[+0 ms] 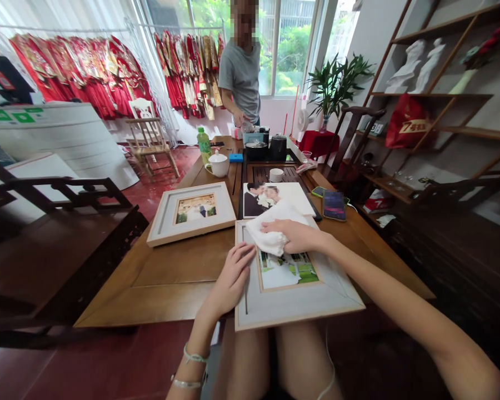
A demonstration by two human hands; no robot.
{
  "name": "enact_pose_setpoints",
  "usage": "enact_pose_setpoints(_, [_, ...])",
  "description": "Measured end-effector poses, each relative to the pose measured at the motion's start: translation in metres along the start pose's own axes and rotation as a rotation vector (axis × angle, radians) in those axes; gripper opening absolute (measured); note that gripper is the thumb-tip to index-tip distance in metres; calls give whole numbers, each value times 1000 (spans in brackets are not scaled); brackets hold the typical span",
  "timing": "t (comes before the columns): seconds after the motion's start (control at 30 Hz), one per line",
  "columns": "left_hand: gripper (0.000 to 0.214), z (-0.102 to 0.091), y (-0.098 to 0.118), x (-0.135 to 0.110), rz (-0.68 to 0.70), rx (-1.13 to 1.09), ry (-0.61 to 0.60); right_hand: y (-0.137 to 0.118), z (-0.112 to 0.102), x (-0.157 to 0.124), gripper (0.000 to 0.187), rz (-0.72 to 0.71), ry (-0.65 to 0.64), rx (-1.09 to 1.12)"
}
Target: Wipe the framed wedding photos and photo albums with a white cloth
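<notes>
A white picture frame [300,303] with a photo lies at the near edge of the wooden table [170,278], partly overhanging it above my lap. My right hand [295,234] presses a crumpled white cloth [270,230] onto the glass at the frame's upper part, fingers closed over it. My left hand [233,275] lies flat on the frame's left border, fingers stretched out, holding nothing.
A second white frame [191,214] lies to the left, a loose photo print [275,197] beyond. Two phones [334,204] sit at the right. Tea ware, a white cup [218,165] and a green bottle [204,144] stand farther back. A person in grey [241,78] stands at the far end.
</notes>
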State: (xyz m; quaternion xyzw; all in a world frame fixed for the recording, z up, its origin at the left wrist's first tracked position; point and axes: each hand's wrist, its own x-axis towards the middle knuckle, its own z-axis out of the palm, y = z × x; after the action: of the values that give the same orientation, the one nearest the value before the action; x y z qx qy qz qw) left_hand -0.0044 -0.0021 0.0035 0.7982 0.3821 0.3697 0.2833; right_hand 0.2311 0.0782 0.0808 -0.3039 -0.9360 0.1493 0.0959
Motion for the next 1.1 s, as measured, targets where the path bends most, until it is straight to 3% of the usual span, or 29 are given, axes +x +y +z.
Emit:
enact_pose_setpoints(0.13, [43,1,-1,0,-5,-2,9,5,-6,-39,57,235,83,-190])
enact_pose_setpoints(0.3, [42,1,0,0,-8,-3,8,-3,9,-61,59,415,171,-336])
enact_pose_setpoints(0.5, [42,3,-1,0,-39,-22,44,-65,31,-53,58,212,68,-55])
enact_pose_setpoints(0.6, [42,4,-2,-1,-36,-38,61,-102,25,-60,47,141,-17,56])
enact_pose_setpoints(0.7, [41,4,-2,-1,-35,-42,56,-121,13,-71,48,31,-140,201])
enact_pose_setpoints(0.9, [41,3,-1,-1,-15,-23,46,-105,7,-79,69,-271,-286,436])
enact_pose_setpoints(0.97, [42,3,-2,-1,-3,-19,38,-94,8,-78,69,-232,-261,377])
enact_pose_setpoints(1.1, [42,3,-4,0,11,-2,26,-63,7,-69,58,54,-106,-10])
